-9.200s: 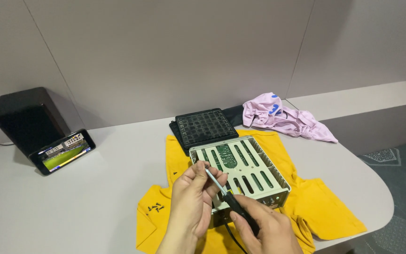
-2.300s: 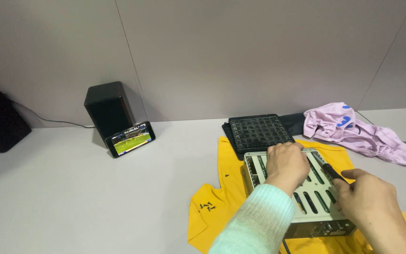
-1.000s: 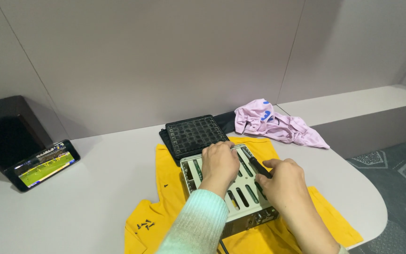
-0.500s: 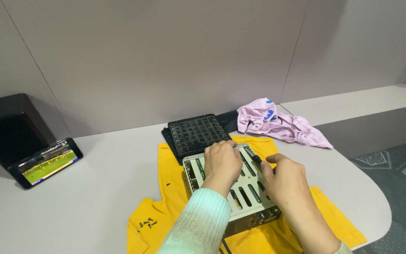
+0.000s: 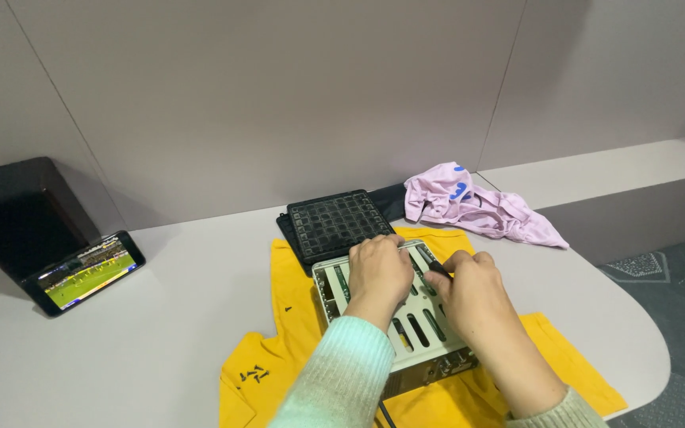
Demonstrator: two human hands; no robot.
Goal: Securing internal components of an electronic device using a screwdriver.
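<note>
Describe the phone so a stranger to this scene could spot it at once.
Start at the long pale grey table and look to its far left end, where a black box-shaped speaker stands by the wall. The black rectangular phone leans against the speaker's front, tilted back. It alone has a lit screen, showing a bright green sports pitch, unlike the dark speaker behind it.

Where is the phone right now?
In the head view, the phone sits at the table's far left, propped against a black box, well left of the yellow cloth.
</note>
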